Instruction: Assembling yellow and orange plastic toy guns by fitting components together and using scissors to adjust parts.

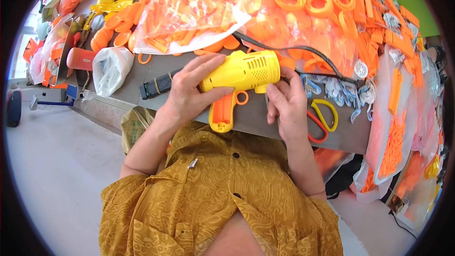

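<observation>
A yellow plastic toy gun [244, 70] with a slotted, perforated barrel is held over the near edge of the table. Its grip has an orange inner part, and an orange trigger ring sits beside it. My left hand [185, 87] is closed around the rear of the body, thumb along the lower side and fingers over the top. At the round front end, my right hand [288, 102] is closed, with its thumb by the small lower stub and fingers partly hidden behind the rim. Scissors [325, 118] with red and yellow handles lie just right of that hand.
Clear bags of orange parts [199, 9] and loose orange rings [319, 4] cover the back of the table [346, 130]. A black cable [303, 47] crosses them. Gloves [339, 90] lie right; a white plastic bag [113, 68] and black strip [159, 85] left.
</observation>
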`<state>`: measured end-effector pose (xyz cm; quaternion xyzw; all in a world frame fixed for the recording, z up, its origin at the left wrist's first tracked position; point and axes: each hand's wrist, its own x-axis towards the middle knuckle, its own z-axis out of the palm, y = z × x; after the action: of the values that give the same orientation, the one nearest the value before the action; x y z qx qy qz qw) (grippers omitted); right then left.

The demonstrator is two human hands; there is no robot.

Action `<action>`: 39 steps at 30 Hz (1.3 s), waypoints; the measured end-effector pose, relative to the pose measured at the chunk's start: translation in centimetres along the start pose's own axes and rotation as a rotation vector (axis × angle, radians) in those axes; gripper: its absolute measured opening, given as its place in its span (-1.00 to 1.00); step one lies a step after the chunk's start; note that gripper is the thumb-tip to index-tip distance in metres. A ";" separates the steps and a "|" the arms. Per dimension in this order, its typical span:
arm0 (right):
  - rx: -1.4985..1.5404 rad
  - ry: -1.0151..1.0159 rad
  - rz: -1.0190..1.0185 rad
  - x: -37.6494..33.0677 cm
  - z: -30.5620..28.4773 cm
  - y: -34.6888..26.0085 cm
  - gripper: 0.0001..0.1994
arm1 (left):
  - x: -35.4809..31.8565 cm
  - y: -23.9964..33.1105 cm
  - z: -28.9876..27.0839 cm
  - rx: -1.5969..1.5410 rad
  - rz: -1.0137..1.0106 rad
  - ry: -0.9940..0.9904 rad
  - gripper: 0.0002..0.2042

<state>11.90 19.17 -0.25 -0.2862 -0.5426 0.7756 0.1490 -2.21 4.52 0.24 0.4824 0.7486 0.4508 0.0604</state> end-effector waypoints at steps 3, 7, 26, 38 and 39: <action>0.075 0.007 0.039 -0.2 1.2 0.0 -0.57 | -0.4 -0.1 0.1 -0.071 -0.024 -0.004 -0.50; 0.088 0.049 0.050 -0.2 1.6 0.2 -0.48 | -1.7 -0.3 0.9 -0.051 0.030 0.065 -0.47; 0.130 -0.167 -0.208 -2.4 1.1 -2.3 -0.38 | 2.6 2.9 -3.5 -1.024 -0.573 -0.839 -0.28; 0.104 -0.579 -0.373 -1.9 -1.3 -1.6 -0.30 | 0.4 4.8 -4.0 -0.416 -0.182 -0.577 -0.35; 0.104 -0.576 -0.368 -1.9 -1.3 -1.6 -0.30 | 0.3 4.8 -4.1 -0.406 -0.169 -0.560 -0.33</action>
<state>14.07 19.66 1.48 0.0550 -0.5646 0.8113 0.1413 -1.25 2.83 6.24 0.5017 0.6354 0.4340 0.3951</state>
